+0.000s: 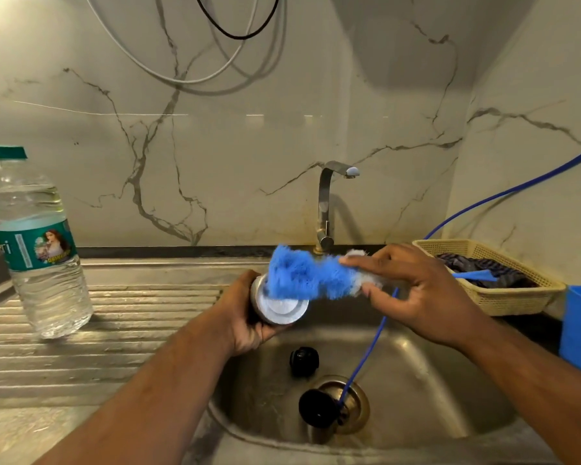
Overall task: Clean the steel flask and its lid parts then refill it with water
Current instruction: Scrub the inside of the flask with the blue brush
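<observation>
Scrubbing appears to be the step in hand: the person holds the steel flask (279, 307) over the sink (416, 380) in the left hand (245, 317), whose fingers are curled round the body so that most of the barrel is hidden. The right hand (416, 290) pinches the brush (302, 273) between thumb and forefingers where the blue bristles give way to white, the remaining fingers loosely spread. The flask lies tipped over, not upright, its long axis running from the left palm toward the viewer and a little to the right, with one round silver end facing the camera. Whether that end is the mouth or the base cannot be told. The brush lies crosswise, left to right, its blue head touching the upper rim of that end. Two black lid parts (304, 361) (317, 409) sit in the sink basin, the nearer one on the drain, probably not yet washed. If the interior is next, the brush would need turning to line up with the flask's axis. A water bottle (34, 243) for refilling stands well apart on the draining board.
</observation>
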`<state>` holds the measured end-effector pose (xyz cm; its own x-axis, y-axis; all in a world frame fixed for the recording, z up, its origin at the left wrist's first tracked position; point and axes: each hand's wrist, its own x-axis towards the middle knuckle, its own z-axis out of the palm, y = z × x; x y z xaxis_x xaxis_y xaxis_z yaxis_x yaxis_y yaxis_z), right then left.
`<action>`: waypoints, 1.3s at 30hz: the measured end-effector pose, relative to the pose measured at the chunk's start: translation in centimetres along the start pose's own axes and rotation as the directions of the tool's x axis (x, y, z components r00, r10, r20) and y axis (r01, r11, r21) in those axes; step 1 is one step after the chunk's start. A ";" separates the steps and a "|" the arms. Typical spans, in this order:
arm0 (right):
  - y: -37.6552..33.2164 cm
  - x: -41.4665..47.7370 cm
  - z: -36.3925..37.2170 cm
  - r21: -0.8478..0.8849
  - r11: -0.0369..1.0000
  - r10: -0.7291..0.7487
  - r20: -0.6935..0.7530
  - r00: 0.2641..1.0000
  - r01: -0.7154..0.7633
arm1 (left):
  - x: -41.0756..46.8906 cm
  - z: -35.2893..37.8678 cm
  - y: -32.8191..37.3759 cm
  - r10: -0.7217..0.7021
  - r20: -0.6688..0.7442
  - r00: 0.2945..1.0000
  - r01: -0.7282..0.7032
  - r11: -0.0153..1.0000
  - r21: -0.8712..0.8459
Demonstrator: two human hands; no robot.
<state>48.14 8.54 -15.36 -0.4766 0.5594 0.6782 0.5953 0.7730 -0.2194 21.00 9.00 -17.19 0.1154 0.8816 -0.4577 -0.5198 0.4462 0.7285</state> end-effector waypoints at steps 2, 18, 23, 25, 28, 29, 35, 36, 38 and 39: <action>-0.6 -0.3 0.7 0.014 0.998 -0.056 0.099 0.994 0.055 | 0.1 -0.1 -0.2 -0.007 0.031 1.000 0.006 1.000 0.023; -0.3 -0.2 0.9 0.004 1.000 0.021 0.056 0.998 -0.021 | 0.3 0.2 -0.6 0.126 -0.090 0.988 -0.112 0.984 0.139; 0.1 0.1 0.8 0.013 0.999 0.036 0.028 0.999 -0.036 | 0.4 0.1 -0.5 0.093 -0.063 0.994 -0.085 0.990 0.117; 1.4 -0.4 0.1 0.010 0.996 0.090 -0.060 0.994 -0.090 | 0.4 -0.2 -0.2 0.100 -0.113 0.989 -0.085 0.988 0.132; -0.3 -0.3 1.3 0.024 0.997 0.066 0.020 0.998 -0.067 | 0.6 0.1 -0.7 0.134 -0.104 0.985 -0.120 0.984 0.135; -1.2 -0.2 1.9 0.029 0.999 0.029 0.069 0.997 -0.031 | 0.5 0.3 -0.9 0.144 -0.052 0.988 -0.139 0.986 0.093; 1.2 -0.4 0.8 0.002 0.992 0.125 -0.045 0.991 -0.125 | 0.0 0.0 -0.2 0.090 -0.112 0.990 -0.082 0.994 0.072; 1.1 -0.5 0.8 0.004 0.993 0.122 -0.044 0.992 -0.121 | 0.1 0.0 -0.2 0.077 -0.119 0.990 -0.067 0.994 0.086; -0.5 -0.4 1.4 0.019 0.998 0.054 0.053 0.997 -0.056 | 0.4 -0.2 -0.3 0.072 -0.059 0.996 -0.066 0.992 0.106; -1.2 -0.4 1.9 0.025 1.000 0.014 0.099 0.995 -0.017 | 0.3 -0.1 -0.5 0.063 -0.034 0.997 -0.058 0.992 0.111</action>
<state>46.41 7.97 -16.66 -0.5297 0.5973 0.6022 0.5868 0.7707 -0.2484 21.16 9.01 -17.71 0.0535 0.9020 -0.4285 -0.4284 0.4084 0.8060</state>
